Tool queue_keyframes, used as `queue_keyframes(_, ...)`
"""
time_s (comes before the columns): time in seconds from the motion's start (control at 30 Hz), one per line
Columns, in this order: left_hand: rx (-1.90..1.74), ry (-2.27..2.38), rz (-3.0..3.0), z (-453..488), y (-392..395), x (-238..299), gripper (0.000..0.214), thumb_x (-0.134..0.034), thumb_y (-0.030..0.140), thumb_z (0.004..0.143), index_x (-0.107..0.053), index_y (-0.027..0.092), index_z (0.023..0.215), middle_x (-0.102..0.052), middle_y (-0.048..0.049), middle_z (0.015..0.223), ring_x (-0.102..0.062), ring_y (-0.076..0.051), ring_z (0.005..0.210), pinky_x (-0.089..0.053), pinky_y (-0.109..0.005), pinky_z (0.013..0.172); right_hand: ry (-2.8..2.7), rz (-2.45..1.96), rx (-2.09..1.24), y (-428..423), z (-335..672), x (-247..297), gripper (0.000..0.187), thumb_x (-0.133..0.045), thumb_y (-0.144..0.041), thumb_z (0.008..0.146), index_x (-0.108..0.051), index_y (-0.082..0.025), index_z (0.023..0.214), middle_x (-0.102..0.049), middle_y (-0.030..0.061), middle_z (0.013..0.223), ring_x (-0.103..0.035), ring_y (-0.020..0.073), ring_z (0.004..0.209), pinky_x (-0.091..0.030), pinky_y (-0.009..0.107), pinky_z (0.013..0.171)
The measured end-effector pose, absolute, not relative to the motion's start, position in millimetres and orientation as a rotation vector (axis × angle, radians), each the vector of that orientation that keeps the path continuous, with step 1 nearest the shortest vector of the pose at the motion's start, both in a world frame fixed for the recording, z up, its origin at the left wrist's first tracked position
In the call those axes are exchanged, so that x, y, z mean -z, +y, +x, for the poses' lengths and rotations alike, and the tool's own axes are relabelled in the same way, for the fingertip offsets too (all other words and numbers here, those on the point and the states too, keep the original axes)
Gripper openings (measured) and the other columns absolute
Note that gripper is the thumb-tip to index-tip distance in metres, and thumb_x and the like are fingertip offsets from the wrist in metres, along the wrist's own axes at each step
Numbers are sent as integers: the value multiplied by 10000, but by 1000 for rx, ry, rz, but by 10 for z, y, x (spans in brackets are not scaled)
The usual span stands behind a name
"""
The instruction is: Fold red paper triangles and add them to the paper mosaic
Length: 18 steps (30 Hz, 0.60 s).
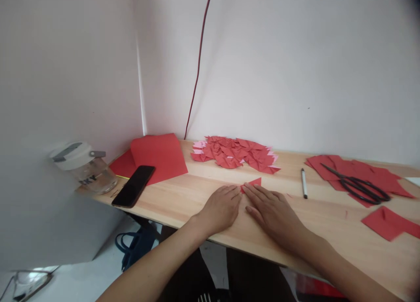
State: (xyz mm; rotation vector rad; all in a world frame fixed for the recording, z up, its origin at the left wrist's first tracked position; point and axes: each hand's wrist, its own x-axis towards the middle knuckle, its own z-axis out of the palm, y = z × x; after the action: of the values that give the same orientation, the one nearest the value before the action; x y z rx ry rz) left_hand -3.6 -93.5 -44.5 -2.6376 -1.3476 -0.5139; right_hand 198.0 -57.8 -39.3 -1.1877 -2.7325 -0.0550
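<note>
A small piece of folded red paper lies on the table with a pointed corner sticking out to the upper right. My left hand is curled, its fingertips pressed together at the paper's left end. Stretched fairly flat, my right hand presses its fingertips on the same paper, the thumb apart from the fingers. Both hands cover much of this piece, so its full shape is hidden. Just behind them sits a cluster of folded red and pink paper pieces.
Large red sheets, a black phone and a clear bottle stand on the left. To the right are a white pen, stacked red paper with black scissors on top, and more red paper. A cable hangs along the wall.
</note>
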Motion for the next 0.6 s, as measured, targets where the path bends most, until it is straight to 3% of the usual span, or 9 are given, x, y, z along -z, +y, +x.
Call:
queue_keyframes(0.13,466,-1396,-2680,-10,-903,318,278,-459,168,920,-654,101,1107,-681,-129,1185,-591,-238,1188,-429,-389,1074,-2709,-1264,54,-631,1918,346,515,-423,-381,985,-495,-143,1436,-488,124,1479,-472,298,1358,-406,516,1036)
queue_keyframes(0.3,380,-1519,-2684,39,-708,142,190,-498,191,924,-672,146,865,-685,-80,932,-627,-213,921,-515,-347,841,-2701,-1261,57,-629,1904,350,509,-432,-358,985,-479,-154,1448,-476,118,1487,-477,293,1354,-419,507,1024)
queue_keyframes(0.47,401,-1495,-2669,92,-427,106,154,-549,222,914,-644,165,808,-646,-54,884,-593,-206,873,-504,-324,765,-2661,-1330,94,-610,1938,342,509,-438,-364,977,-503,-142,1430,-489,148,1470,-510,330,1315,-441,545,971)
queue_keyframes(0.6,467,-1432,-2670,209,-327,227,123,-508,173,928,-627,142,917,-640,-78,983,-567,-228,966,-487,-361,844,-2641,-1342,106,-614,1952,329,505,-448,-360,974,-523,-113,1409,-510,148,1457,-513,345,1301,-432,553,969)
